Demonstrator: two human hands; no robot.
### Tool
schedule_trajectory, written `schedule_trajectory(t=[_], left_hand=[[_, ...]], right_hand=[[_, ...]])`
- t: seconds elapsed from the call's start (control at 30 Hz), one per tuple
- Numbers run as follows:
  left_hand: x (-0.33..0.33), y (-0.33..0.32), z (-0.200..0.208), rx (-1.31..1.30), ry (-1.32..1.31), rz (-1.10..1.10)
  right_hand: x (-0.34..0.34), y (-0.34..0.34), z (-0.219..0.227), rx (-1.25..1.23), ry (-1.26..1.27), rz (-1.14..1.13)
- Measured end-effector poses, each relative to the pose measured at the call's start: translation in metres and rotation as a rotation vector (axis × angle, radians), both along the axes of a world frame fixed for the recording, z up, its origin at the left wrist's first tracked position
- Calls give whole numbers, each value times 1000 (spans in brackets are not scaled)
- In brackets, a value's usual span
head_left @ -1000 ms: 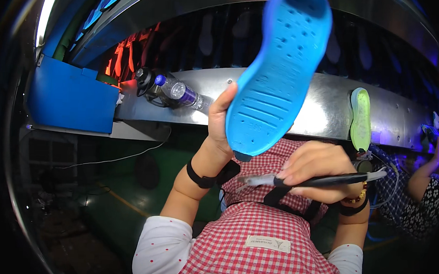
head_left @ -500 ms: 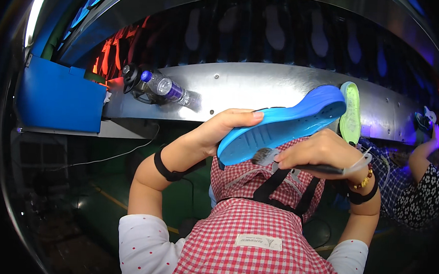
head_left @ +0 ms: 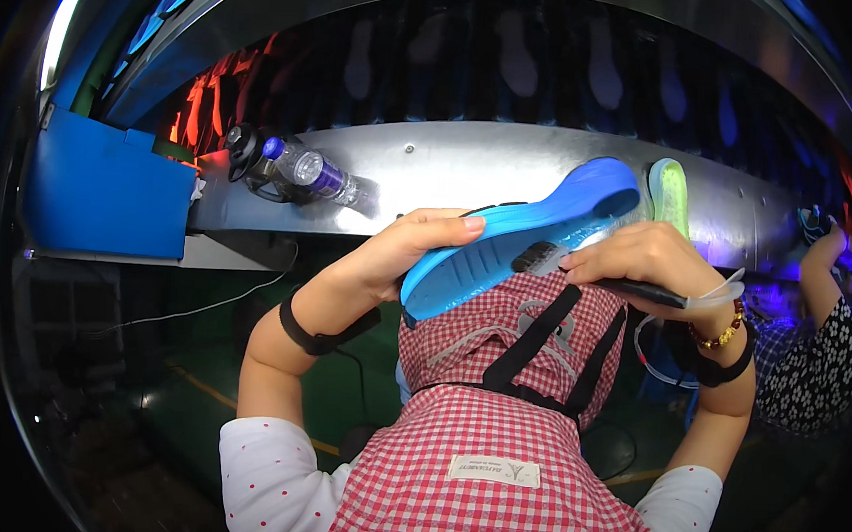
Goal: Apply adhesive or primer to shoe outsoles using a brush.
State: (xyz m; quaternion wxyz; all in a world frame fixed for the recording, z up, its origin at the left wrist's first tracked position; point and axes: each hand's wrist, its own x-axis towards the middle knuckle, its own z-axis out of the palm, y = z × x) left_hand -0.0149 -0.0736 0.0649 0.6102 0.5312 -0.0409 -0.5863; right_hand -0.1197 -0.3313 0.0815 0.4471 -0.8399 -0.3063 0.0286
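Observation:
My left hand [head_left: 412, 251] grips a blue shoe sole [head_left: 535, 212] by its near-left end, thumb on the upper rim. The sole is tilted so its hollow inner side, with grooves at one end, faces me; wet-looking shine shows inside it. Closed round a brush [head_left: 637, 291] with a dark handle, my right hand [head_left: 643, 263] is at the sole's lower right edge. The brush's dark bristles touch or lie very close to the inside, about its middle. A yellow-green sole [head_left: 670, 194] rests on the metal ledge beyond my right hand.
On the metal ledge [head_left: 450, 176], a clear bottle with a purple label [head_left: 320, 174] lies beside a dark bottle [head_left: 249, 156]. A blue metal box [head_left: 112, 187] stands at left. Behind the ledge, several soles [head_left: 519, 59] hang in a dark row. Another person's arm [head_left: 821, 263] is at right.
The brush has moved right along the inside of the blue sole, from the grooved end toward the middle. My right hand has turned and risen slightly; the whole view has shifted a little.

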Motion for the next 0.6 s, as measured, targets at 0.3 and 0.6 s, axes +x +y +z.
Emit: schedule_trajectory(t=[0.3, 0.6], left_hand=[[-5, -23, -28, -286, 262, 270], [-14, -12, -51, -374, 423, 401]], right_hand=[[-11, 31, -21, 530, 391, -229], [14, 8, -79, 641, 97, -1048]])
